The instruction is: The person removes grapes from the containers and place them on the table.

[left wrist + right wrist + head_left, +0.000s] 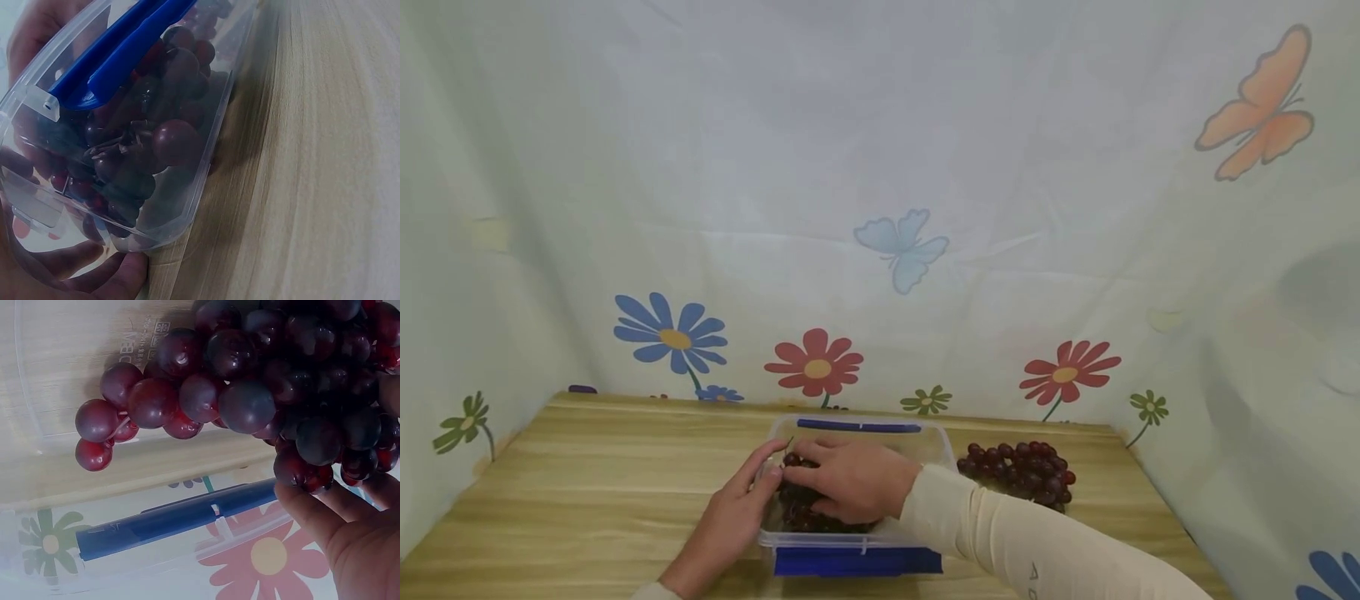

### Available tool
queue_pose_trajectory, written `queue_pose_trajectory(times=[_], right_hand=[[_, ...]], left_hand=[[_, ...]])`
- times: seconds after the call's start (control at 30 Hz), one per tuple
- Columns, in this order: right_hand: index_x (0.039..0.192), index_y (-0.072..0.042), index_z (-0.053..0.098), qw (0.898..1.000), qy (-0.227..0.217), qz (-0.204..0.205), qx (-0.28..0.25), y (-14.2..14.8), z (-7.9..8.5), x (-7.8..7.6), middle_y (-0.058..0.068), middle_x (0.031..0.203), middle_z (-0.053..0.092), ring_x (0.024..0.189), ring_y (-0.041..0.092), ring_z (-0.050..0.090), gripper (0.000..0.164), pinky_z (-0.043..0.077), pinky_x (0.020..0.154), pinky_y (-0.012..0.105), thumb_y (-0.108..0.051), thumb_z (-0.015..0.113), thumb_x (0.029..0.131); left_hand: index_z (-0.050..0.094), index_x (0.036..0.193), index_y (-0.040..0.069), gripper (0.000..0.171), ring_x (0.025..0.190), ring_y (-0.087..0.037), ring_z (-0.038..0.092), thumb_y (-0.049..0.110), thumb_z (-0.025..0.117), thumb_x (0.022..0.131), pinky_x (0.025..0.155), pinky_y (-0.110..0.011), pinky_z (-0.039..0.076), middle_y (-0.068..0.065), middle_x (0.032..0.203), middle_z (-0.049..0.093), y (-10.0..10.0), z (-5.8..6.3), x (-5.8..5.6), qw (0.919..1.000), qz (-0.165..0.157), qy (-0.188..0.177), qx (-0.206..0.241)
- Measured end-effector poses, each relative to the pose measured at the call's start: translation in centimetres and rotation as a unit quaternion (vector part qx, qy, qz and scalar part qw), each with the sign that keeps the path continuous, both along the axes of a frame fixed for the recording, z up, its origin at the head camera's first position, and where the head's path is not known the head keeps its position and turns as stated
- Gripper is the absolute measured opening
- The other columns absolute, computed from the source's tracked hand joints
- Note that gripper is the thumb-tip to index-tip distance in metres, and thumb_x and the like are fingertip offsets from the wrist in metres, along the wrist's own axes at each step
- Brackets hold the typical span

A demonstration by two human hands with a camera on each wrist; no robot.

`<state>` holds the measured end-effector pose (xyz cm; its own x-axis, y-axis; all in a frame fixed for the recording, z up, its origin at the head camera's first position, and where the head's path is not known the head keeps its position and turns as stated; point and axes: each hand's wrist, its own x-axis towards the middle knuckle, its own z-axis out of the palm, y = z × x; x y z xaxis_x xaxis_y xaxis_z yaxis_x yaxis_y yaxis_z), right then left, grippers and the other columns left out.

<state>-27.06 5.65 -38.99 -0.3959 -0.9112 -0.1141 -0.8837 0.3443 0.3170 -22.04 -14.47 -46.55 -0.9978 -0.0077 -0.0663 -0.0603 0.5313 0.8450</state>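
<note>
Dark-red grapes look bruisable, so we'd cradle them from below; our right grip clasps them, our left grip the box at nine o'clock.

A curtained booth: flowered cloth hangs behind and beside a woodgrain table.
</note>
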Motion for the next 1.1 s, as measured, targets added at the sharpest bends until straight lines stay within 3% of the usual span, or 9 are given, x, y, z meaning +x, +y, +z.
queue_pose_trajectory(times=[0.3, 0.57, 1.1], right_hand=[[0.157, -0.031, 0.044, 1.000, -0.018, -0.014, 0.005, -0.29, -0.02, 0.20, -0.002, 0.150, 0.053, 0.134, 0.013, 0.059, 0.055, 0.052, 0.111, 0.026, -0.037, 0.061, 0.104], [0.158, -0.031, 0.042, 0.994, -0.095, -0.050, -0.017, -0.21, -0.09, -0.25, -0.002, 0.147, 0.055, 0.118, 0.011, 0.067, 0.050, 0.052, 0.110, 0.028, -0.037, 0.053, 0.109], [0.140, -0.030, 0.063, 0.995, -0.083, -0.026, -0.048, -0.81, 0.13, -0.67, -0.007, 0.115, 0.066, 0.096, 0.006, 0.069, 0.041, 0.057, 0.097, 0.021, -0.025, 0.070, 0.100]], left_hand=[[0.044, 0.154, 0.039, 0.052, 0.142, -0.047, 0.052, 0.063, 0.037, 0.108, 0.106, -0.070, 0.045, -0.018, 0.156, 0.053, -0.18, -0.03, 0.33, 0.9999, 0.002, 0.013, 0.002], [0.046, 0.154, 0.039, 0.050, 0.138, -0.044, 0.057, 0.060, 0.039, 0.109, 0.104, -0.066, 0.048, -0.016, 0.153, 0.057, 0.05, 0.26, 0.55, 0.9997, 0.001, 0.024, 0.004], [0.048, 0.153, 0.038, 0.050, 0.137, -0.040, 0.059, 0.060, 0.041, 0.108, 0.106, -0.065, 0.048, -0.013, 0.151, 0.060, 0.05, 0.27, 0.62, 0.9991, 0.007, 0.042, 0.004]])
